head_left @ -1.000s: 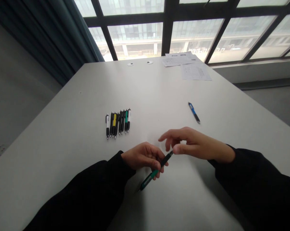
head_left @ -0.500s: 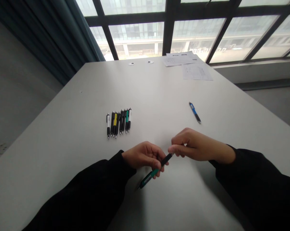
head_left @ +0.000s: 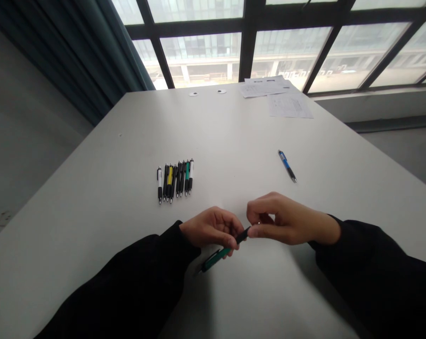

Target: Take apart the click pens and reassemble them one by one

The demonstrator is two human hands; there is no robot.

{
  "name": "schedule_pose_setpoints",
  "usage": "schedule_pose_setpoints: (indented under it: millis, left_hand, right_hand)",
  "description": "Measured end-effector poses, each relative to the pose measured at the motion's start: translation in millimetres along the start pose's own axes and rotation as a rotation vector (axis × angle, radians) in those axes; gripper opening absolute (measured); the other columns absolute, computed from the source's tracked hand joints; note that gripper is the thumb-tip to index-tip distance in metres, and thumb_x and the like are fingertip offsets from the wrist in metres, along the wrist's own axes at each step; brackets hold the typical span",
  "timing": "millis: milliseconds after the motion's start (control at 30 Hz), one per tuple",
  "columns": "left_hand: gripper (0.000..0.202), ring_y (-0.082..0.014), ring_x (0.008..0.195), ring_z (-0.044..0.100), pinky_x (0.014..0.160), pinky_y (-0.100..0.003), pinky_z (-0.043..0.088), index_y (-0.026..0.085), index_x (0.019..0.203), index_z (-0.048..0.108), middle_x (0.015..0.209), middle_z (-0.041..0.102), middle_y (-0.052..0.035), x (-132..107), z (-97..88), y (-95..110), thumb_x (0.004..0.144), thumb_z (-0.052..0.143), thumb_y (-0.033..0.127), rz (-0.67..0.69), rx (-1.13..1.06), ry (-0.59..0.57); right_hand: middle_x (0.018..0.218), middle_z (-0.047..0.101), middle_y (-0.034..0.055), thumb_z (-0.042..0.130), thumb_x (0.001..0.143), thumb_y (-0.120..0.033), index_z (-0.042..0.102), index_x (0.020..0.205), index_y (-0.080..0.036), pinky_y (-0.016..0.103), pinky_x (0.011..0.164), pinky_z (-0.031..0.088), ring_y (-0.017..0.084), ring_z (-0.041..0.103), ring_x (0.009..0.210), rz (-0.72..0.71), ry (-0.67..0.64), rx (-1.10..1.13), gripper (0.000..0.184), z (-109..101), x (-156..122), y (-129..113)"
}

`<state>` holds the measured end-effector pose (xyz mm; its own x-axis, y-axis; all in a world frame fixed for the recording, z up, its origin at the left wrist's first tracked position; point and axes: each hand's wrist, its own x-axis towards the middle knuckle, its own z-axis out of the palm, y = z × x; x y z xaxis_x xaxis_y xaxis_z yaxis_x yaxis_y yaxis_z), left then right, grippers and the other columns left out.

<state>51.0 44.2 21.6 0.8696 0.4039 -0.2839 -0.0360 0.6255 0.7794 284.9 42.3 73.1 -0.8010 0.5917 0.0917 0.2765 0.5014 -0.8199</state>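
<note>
One slim green plastic pen with a black grip [head_left: 218, 256] slants across the lower centre of the frame, pinched by the thumb and curled fingers of the left hand [head_left: 214, 230]. The right hand [head_left: 279, 219], half curled, has its thumb at the pen's upper end; whether it grips anything cannot be told. Left of centre lies a row of slim white, black, yellow and green pens [head_left: 173, 183]; right of centre, a slim blue-and-black pen [head_left: 287, 165].

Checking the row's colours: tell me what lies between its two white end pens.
Between the left white pen and the right white pen, the head view shows a yellow pen, a green pen and several black pens.
</note>
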Motion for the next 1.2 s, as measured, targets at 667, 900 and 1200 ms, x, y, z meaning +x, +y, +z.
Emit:
schedule_pose_setpoints:
  millis: [667, 900, 1200]
  left_hand:
    - [0.029, -0.0163, 0.077, 0.069, 0.068, -0.026, 0.058, 0.017, 0.1, 0.067, 0.089, 0.071, -0.0055, -58, 40.8, 73, 0.081, 0.074, 0.038, 0.7, 0.998, 1.046]
    - [0.031, -0.0129, 0.062, 0.069, 0.052, -0.022, 0.058, 0.017, 0.099, 0.06, 0.086, 0.072, -0.0019, -63, 71.2, 71, 0.077, 0.079, 0.026, 0.977, 0.629, 0.877]
    - [0.063, -0.0171, 0.084, 0.071, 0.074, -0.027, 0.061, 0.024, 0.127, 0.054, 0.102, 0.073, -0.0051, -57, 72.5, 52, 0.072, 0.083, 0.018, 0.878, 0.822, 0.563]
  right_hand:
    - [0.06, 0.057, -0.0017, 0.054, 0.097, -0.034, 0.053, 0.079, -0.02, 0.022, 0.044, 0.036, 0.009, 0.046, 0.047, 0.118, 0.657, 0.245, 0.022, 60, 0, -31]
    - [0.074, 0.058, -0.0016, 0.049, 0.1, -0.03, 0.047, 0.085, -0.024, 0.019, 0.04, 0.036, 0.009, 0.051, 0.05, 0.039, 0.853, 0.545, 0.017, 92, 2, -38]
    - [0.08, 0.062, 0.0051, 0.053, 0.095, -0.032, 0.054, 0.085, -0.021, 0.031, 0.062, 0.045, 0.016, 0.056, 0.071, 0.084, 0.448, 0.363, 0.016, 108, -9, -44]
